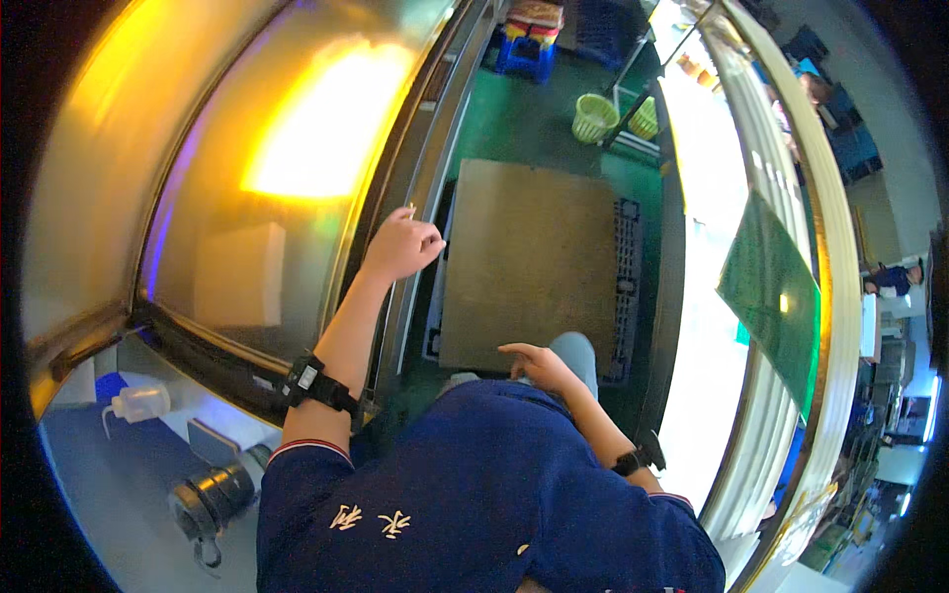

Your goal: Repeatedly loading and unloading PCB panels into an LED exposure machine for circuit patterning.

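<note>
My left hand [403, 245] is stretched forward beside the dark metal edge [420, 163] of the yellow-lit machine. Its fingers are curled, and a tiny yellowish tip shows above them; what it belongs to cannot be made out. Close to my body, my right hand [542, 368] hangs above my leg with the index finger extended and the others loosely bent, holding nothing visible. Between and beyond both hands lies a flat brown board [529, 257] on a dark plastic pallet [626, 287]. A dark green panel [776, 306] leans over the brightly lit surface at right.
Behind the machine's yellowish glass [326, 128] glows a strong light. A bottle [140, 403] and a dark cylindrical container [213, 499] stand at lower left. Ahead on the green floor are a blue stool [527, 54] and a light green basket [595, 119]. Another person [895, 280] is far right.
</note>
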`<action>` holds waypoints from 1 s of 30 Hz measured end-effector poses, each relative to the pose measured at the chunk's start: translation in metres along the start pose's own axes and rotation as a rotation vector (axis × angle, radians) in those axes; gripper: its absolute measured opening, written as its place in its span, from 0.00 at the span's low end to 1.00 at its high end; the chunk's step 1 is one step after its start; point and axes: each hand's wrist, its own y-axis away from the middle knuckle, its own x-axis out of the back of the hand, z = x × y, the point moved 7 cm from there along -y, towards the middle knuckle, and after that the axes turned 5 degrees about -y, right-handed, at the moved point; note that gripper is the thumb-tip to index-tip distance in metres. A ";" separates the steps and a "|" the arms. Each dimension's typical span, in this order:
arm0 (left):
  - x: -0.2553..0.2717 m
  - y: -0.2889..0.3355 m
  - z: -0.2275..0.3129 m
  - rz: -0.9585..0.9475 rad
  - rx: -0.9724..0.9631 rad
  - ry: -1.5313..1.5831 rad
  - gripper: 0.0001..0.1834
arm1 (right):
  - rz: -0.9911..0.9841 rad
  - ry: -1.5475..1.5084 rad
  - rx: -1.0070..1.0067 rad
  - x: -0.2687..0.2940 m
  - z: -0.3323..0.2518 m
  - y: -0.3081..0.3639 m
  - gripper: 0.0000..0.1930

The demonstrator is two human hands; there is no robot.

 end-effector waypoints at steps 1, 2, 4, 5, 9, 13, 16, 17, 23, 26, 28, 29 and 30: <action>-0.003 -0.002 0.001 -0.019 0.004 -0.010 0.10 | 0.123 -0.130 -0.085 0.010 0.023 0.011 0.19; -0.005 -0.004 0.005 -0.010 -0.022 -0.001 0.10 | 0.246 -0.270 -0.174 0.018 0.037 0.025 0.19; -0.002 -0.006 0.008 0.047 -0.056 0.014 0.11 | 0.352 -0.217 -0.237 0.027 0.053 0.044 0.19; 0.000 -0.006 0.009 0.091 -0.059 -0.011 0.11 | 0.439 -0.170 -0.303 0.036 0.060 0.058 0.18; 0.002 -0.006 0.009 0.064 -0.044 -0.043 0.11 | 0.460 -0.171 -0.170 0.026 0.078 0.070 0.17; 0.001 -0.012 0.018 0.035 -0.021 -0.028 0.09 | 0.465 -0.156 -0.187 0.003 0.082 0.078 0.16; 0.001 -0.004 0.018 0.065 -0.033 -0.076 0.08 | 0.393 -0.231 -0.192 -0.020 0.091 0.085 0.15; 0.000 0.004 0.020 -0.003 0.019 -0.080 0.09 | 0.349 -0.203 -0.230 -0.022 0.088 0.093 0.14; 0.012 0.013 0.029 0.212 -0.013 -0.158 0.12 | 0.321 -0.232 -0.238 0.003 0.118 0.121 0.13; 0.013 0.008 0.023 0.277 0.004 -0.171 0.12 | 0.395 -0.214 -0.219 0.016 0.161 0.140 0.16; 0.012 0.011 0.015 0.243 0.065 -0.152 0.11 | 0.445 0.129 -0.080 0.031 0.166 0.152 0.18; 0.012 0.009 0.004 0.241 0.064 -0.171 0.11 | 0.434 -0.003 -0.181 0.033 0.167 0.156 0.18; 0.008 0.014 -0.001 0.231 0.072 -0.180 0.11 | 0.418 -0.135 -0.296 0.032 0.166 0.173 0.19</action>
